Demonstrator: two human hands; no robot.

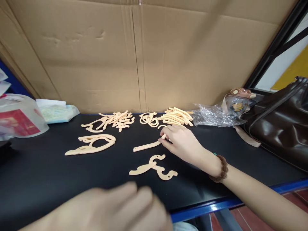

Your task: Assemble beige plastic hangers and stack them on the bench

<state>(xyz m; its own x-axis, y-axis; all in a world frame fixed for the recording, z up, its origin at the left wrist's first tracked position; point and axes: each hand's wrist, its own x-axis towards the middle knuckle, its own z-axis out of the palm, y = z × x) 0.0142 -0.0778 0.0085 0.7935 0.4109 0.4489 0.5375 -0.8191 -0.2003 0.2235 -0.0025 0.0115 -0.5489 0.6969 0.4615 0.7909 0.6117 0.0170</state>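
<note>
My right hand point(184, 141) pinches the far end of a long beige plastic strip point(146, 147), which looks like a folding hanger arm, over the black table. Closer to me lie two crossed hook-shaped beige pieces point(154, 166), one overlapping the other. My left hand point(120, 208) is low in the foreground, smeared by motion; its fingertips are hidden. On the left rests a folded beige plastic hanger point(93, 144). Behind it is a pile of hook-shaped pieces point(113, 120). Further right are some curved ring-like pieces point(149, 118) and a stack of long strips point(176, 116).
Cardboard point(96, 57) stands along the table's back. To the right are crumpled clear plastic point(214, 115), a clear bottle with a brown lid point(238, 101) and a dark brown bag point(281, 125). A translucent container point(21, 115) and a soft packet point(57, 110) sit at left.
</note>
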